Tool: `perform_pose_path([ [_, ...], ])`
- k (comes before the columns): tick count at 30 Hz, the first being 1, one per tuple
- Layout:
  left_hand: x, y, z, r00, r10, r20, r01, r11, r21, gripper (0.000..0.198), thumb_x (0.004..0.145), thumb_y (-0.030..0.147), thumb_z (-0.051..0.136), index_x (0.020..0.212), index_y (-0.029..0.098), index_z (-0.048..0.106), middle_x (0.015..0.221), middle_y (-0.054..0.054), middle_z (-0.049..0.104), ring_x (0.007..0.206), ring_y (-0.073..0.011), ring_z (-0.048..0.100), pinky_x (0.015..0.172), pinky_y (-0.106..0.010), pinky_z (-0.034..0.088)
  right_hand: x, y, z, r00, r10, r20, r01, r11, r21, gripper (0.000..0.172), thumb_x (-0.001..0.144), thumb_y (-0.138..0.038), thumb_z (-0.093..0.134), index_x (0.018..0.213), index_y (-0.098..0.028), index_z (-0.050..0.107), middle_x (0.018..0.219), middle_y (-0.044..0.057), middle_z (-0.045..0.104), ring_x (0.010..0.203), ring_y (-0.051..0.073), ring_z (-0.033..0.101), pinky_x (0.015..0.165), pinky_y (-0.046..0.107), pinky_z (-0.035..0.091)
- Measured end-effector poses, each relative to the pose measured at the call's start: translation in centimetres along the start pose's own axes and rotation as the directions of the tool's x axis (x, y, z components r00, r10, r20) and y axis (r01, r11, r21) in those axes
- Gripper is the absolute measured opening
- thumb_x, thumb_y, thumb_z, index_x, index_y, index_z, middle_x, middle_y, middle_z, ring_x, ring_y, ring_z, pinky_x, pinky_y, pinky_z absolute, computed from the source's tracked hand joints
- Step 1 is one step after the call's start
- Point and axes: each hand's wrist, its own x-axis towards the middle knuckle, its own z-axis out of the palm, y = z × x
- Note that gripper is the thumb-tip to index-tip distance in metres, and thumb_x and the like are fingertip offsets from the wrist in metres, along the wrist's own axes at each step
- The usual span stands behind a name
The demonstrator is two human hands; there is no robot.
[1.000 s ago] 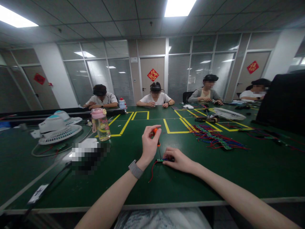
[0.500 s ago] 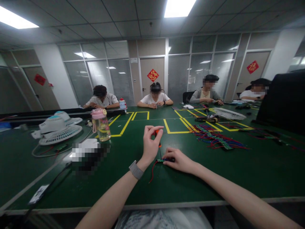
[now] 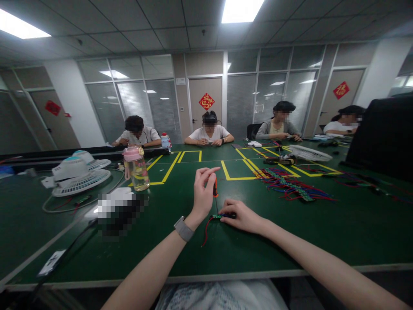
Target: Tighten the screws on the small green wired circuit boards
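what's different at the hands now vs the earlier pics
The left hand has shifted its fingers on the slim orange-and-black screwdriver: compared with half a second ago, the thumb sits further left, showing more of the handle to its right. Neither hand visibly took up or let go of anything. The right hand stays at the small green circuit board, with the screwdriver standing nearly upright over it.

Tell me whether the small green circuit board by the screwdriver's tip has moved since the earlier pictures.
No, no visible shift: the circuit board keeps the same place relative to the yellow tape outline beyond it.
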Motion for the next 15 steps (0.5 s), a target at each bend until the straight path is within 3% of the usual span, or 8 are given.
perform_pose_path([
  [4, 0.01, 0.11, 0.13, 0.993, -0.097, 0.065, 0.106, 0.979, -0.172, 0.031, 0.092, 0.03, 0.047, 0.115, 0.019, 0.065, 0.107, -0.008, 0.063, 0.085, -0.0151, 0.063, 0.071, -0.027, 0.053, -0.04, 0.08, 0.04, 1.0, 0.007, 0.0, -0.007, 1.0, -0.007, 0.019, 0.086, -0.027, 0.065, 0.1, -0.019, 0.073, 0.087, 0.005, 0.06, 0.078, 0.017, 0.059, 0.071, 0.027, 0.047],
  [7, -0.05, 0.05, 0.07, 0.998, -0.05, 0.028, 0.052, 0.997, -0.062, 0.023, 0.087, 0.029, 0.058, 0.105, 0.019, 0.07, 0.097, -0.006, 0.063, 0.083, -0.0142, 0.061, 0.073, -0.025, 0.051, -0.09, 0.14, 0.06, 1.0, 0.0, -0.002, 0.0, 1.0, -0.008, 0.019, 0.086, -0.027, 0.064, 0.1, -0.018, 0.073, 0.087, 0.005, 0.06, 0.079, 0.017, 0.06, 0.072, 0.027, 0.047],
  [10, -0.07, -0.04, 0.0, 1.0, 0.005, -0.003, -0.005, 1.0, 0.029, 0.02, 0.087, 0.028, 0.057, 0.098, 0.021, 0.073, 0.103, -0.006, 0.059, 0.092, -0.0151, 0.059, 0.079, -0.025, 0.049, -0.07, 0.1, 0.06, 1.0, -0.007, 0.001, 0.007, 1.0, -0.007, 0.019, 0.086, -0.026, 0.064, 0.099, -0.017, 0.073, 0.087, 0.005, 0.06, 0.078, 0.017, 0.059, 0.072, 0.027, 0.047],
  [13, -0.07, -0.05, 0.11, 0.998, -0.051, 0.035, 0.054, 0.994, -0.096, 0.029, 0.093, 0.027, 0.046, 0.11, 0.021, 0.068, 0.11, -0.008, 0.062, 0.097, -0.0167, 0.062, 0.081, -0.028, 0.051, -0.01, 0.06, 0.04, 1.0, 0.0, 0.008, 0.001, 1.0, -0.015, 0.018, 0.086, -0.027, 0.064, 0.099, -0.018, 0.073, 0.086, 0.005, 0.059, 0.076, 0.016, 0.059, 0.07, 0.026, 0.046],
  [15, -0.11, -0.03, 0.22, 0.992, -0.107, 0.06, 0.116, 0.978, -0.176, 0.031, 0.093, 0.029, 0.046, 0.116, 0.02, 0.064, 0.108, -0.008, 0.065, 0.09, -0.0164, 0.065, 0.077, -0.029, 0.053, 0.01, 0.07, 0.02, 1.0, 0.005, 0.011, -0.005, 1.0, -0.016, 0.018, 0.086, -0.027, 0.064, 0.099, -0.018, 0.073, 0.086, 0.005, 0.059, 0.076, 0.016, 0.059, 0.069, 0.026, 0.046],
])
